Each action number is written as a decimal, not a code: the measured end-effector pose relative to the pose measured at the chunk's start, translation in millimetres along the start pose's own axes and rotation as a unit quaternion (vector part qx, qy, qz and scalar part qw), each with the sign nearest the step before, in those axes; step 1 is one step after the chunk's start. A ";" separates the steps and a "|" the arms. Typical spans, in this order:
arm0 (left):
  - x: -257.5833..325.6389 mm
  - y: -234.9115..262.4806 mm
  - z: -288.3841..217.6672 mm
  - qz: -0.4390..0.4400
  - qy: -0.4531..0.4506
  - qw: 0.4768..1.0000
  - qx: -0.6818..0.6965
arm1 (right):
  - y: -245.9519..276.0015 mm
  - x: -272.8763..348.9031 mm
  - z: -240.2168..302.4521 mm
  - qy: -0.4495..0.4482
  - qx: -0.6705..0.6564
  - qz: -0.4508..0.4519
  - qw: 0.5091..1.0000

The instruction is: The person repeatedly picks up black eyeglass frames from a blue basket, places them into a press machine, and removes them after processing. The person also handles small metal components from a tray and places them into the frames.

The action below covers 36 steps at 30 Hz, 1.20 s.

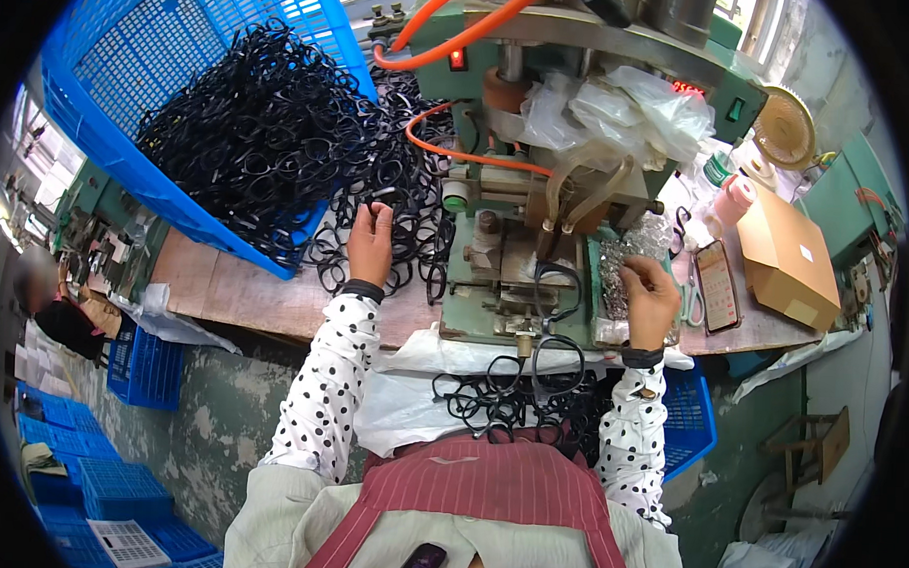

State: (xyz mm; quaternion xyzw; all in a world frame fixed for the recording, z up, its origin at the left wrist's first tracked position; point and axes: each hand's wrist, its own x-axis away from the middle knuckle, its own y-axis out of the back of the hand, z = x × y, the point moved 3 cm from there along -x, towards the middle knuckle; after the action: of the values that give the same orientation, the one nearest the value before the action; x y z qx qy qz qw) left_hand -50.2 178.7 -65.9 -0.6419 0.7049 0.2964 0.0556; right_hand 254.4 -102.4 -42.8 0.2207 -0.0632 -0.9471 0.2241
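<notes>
My left hand (371, 243) is closed in a pinch at the edge of a heap of black glasses frames (254, 142); its fingertips are on one dark frame. My right hand (651, 299) has thumb and fingers drawn together over a green-edged tray of small metal parts (615, 275); whatever lies between its fingertips is too small to name. Between my hands stands a green press (464, 309), with one black glasses frame (559, 291) at its tooling. Below the press front, more black frames (490, 400) lie in a loose pile over my lap.
A tilted blue plastic crate (177, 196) holds much of the heap. Orange air hoses (479, 163) cross the press. Right of the tray are scissors (692, 302), a phone (716, 285) and a cardboard box (791, 256). Another blue crate (690, 417) sits below the table edge.
</notes>
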 end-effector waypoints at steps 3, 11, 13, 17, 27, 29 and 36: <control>3.4 -15.8 5.1 0.004 -0.006 0.998 0.055 | -11.6 8.3 42.0 0.069 -0.051 0.051 0.995; 10.1 -12.7 -31.3 -0.060 0.020 0.980 0.190 | -30.3 17.9 87.3 0.028 -0.114 0.104 0.988; 22.9 -7.5 -66.7 -0.070 0.003 0.969 0.238 | -32.0 17.1 81.4 0.026 -0.132 0.076 0.988; 56.2 1.5 -137.5 -0.012 -0.104 0.977 0.185 | -44.0 25.8 95.1 0.085 -0.040 0.010 0.996; 40.1 6.7 -210.9 0.033 -0.149 0.981 0.122 | -67.4 29.4 99.4 0.072 -0.014 0.013 0.997; 34.5 1.7 -211.0 0.041 -0.136 0.973 0.183 | -69.4 29.0 101.5 0.054 -0.020 0.014 0.998; 47.9 1.8 -207.0 0.039 -0.187 0.968 0.161 | -73.4 28.0 103.7 -0.007 -0.124 0.036 0.992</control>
State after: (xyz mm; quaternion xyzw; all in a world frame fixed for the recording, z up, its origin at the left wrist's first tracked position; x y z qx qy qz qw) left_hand 2.5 35.6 82.1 -0.5298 0.7449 0.2958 0.2774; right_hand 156.6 -47.5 23.0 0.1820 0.0453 -0.9404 0.2837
